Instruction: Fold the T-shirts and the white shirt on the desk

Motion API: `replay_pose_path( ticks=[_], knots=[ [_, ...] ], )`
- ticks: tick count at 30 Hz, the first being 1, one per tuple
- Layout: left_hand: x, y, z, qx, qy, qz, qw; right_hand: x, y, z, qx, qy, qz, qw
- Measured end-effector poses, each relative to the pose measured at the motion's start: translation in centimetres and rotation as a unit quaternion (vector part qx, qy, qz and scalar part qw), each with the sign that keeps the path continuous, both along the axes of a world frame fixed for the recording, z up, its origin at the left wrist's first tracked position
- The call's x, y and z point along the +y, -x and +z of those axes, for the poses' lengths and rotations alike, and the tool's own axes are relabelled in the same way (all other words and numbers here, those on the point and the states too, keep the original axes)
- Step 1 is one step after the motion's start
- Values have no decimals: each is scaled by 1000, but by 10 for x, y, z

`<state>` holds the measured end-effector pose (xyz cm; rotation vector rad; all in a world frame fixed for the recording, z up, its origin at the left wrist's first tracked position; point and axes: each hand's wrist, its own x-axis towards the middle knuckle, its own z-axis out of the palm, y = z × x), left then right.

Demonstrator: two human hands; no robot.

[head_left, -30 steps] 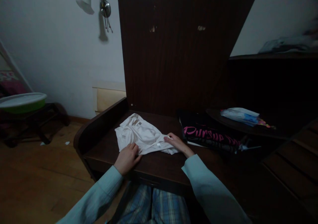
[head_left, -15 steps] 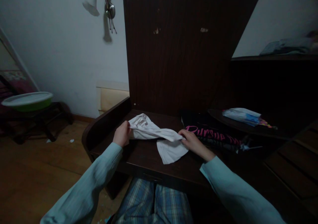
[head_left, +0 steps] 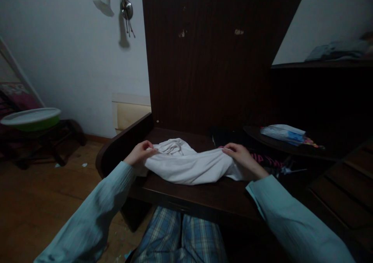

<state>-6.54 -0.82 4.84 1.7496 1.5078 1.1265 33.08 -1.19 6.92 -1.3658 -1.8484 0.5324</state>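
A white garment (head_left: pixel 188 164) lies stretched across the dark wooden desk (head_left: pixel 186 195) in front of me. My left hand (head_left: pixel 139 153) pinches its left edge, fingers closed on the cloth. My right hand (head_left: pixel 240 154) grips its right edge the same way. The cloth sags in a shallow curve between both hands, with a bunched part behind near the desk's back panel. Both arms wear light blue sleeves.
A black cloth with pink lettering (head_left: pixel 266 162) lies right of my right hand, partly covered. A plastic packet (head_left: pixel 284 134) rests on a round dark shelf. A green-and-white basin (head_left: pixel 29 118) sits on a low stand at left. A wall lamp (head_left: pixel 116 2) hangs above.
My hands have gone from resting on the crumpled garment to gripping its two ends, lifting and spreading it wide across the desk. My right hand moved right, over the black cloth.
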Motion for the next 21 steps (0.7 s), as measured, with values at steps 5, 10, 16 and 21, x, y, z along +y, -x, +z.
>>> replay_pose_path(
  ticks=[5, 10, 16, 21],
  knots=[
    [-6, 11, -17, 218, 59, -75, 971, -13, -1, -9, -150, 10, 46, 988],
    [-22, 14, -19, 406, 61, -36, 911, -26, -4, -20, -321, 89, 91, 939],
    [-27, 9, -19, 464, 69, -29, 883, -37, 13, -31, -371, 99, 104, 917],
    [-28, 9, -13, 485, 75, -30, 871, -34, 19, -32, -415, 96, 89, 900]
  ],
)
